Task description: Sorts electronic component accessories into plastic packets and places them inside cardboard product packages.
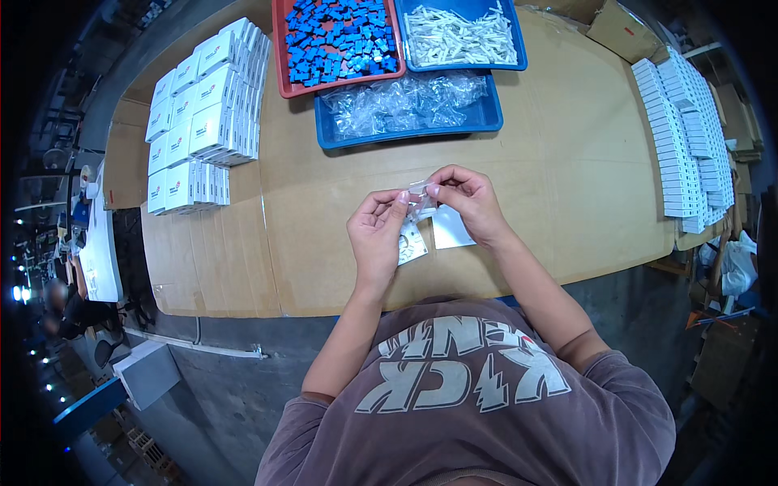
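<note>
Between my two hands, above the cardboard-covered table (324, 235), is a small clear plastic bag (421, 197). My left hand (379, 231) pinches its left side, thumb against fingers. On its right side my right hand (472, 202) does the same near the top edge. Something pale shows in or just behind the bag, too small to make out. Below my fingers lies a printed white sheet (412, 245), partly hidden by my left hand. Beside it a plain white box or card (451, 228) lies partly under my right hand.
At the far side stand a red tray (279, 61) of blue parts, a blue tray (523, 57) of white sticks and a blue tray (324, 134) of clear bags. White boxes (194, 121) are stacked at left, more boxes (681, 138) at right.
</note>
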Available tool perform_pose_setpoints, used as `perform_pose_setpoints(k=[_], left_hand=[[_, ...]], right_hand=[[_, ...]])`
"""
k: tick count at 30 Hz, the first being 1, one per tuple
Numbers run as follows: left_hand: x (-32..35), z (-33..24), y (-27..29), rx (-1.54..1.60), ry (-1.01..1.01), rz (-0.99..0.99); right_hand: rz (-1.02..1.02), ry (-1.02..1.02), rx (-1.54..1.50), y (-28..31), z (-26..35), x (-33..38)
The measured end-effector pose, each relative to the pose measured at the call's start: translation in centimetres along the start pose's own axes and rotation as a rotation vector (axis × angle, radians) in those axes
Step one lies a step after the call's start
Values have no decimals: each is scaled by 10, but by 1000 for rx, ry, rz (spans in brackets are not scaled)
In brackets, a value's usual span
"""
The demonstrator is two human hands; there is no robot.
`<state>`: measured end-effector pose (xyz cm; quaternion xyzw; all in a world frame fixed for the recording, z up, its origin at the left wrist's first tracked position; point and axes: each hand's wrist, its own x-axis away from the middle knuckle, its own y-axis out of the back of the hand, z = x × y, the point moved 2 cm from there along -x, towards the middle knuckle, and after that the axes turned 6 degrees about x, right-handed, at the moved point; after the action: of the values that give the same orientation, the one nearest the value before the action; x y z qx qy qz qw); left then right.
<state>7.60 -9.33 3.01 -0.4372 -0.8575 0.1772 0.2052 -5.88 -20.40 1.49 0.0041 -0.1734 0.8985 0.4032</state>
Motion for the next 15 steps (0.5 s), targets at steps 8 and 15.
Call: perform_pose_setpoints(k=[8, 15], left_hand=[[5, -8, -6, -34, -88, 14], [1, -7, -4, 33, -4, 63]], right_hand=[[41, 54, -2, -7, 7, -1], [34, 49, 2, -5, 8, -4]])
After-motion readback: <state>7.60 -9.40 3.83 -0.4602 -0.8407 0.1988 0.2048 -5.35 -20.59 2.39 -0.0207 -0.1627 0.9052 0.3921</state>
